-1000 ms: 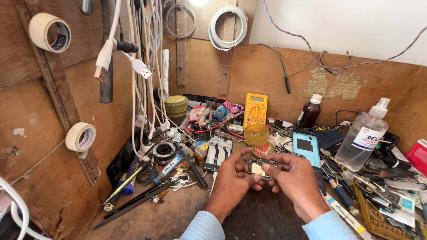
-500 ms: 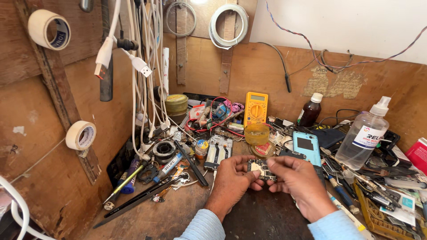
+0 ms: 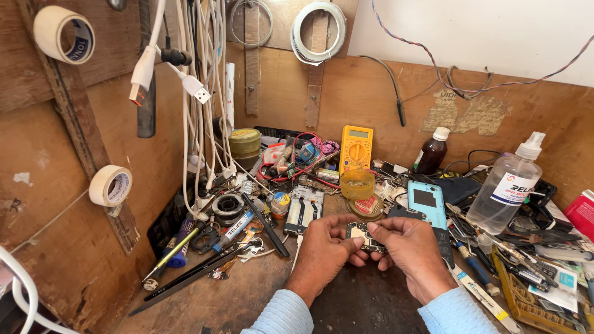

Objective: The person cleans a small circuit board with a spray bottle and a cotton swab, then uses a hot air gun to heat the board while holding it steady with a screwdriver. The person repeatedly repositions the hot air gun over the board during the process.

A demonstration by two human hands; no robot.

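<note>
Cluttered wooden bench, head view. Far left wall: tape roll (image 3: 64, 34) up high, a second tape roll (image 3: 111, 185) lower, white cables (image 3: 204, 93) hanging beside them. Left on the bench: screwdrivers and tweezers (image 3: 185, 244), solder spool (image 3: 228, 206), round tin (image 3: 245, 142). Centre: opened phone frame (image 3: 304, 208) just beyond the hands, yellow multimeter (image 3: 356, 148) leaning on the far wall, amber plastic cup (image 3: 357, 184) near it. Right: teal phone (image 3: 427, 204) face up just beside the right hand, brown bottle (image 3: 431, 151) far back, clear spray bottle (image 3: 510, 188), then a heap of tools and packets running off the right edge.

Left hand (image 3: 325, 250) and right hand (image 3: 411, 247) meet at centre near; both pinch a small circuit board (image 3: 362, 234) between thumbs and forefingers, other fingers curled under. Board is held just above the dark mat (image 3: 365, 303), nothing blocking it from above.

Board's lower half is hidden by fingers; component detail too small to read. Red box (image 3: 583, 213) cut off at the right edge.
</note>
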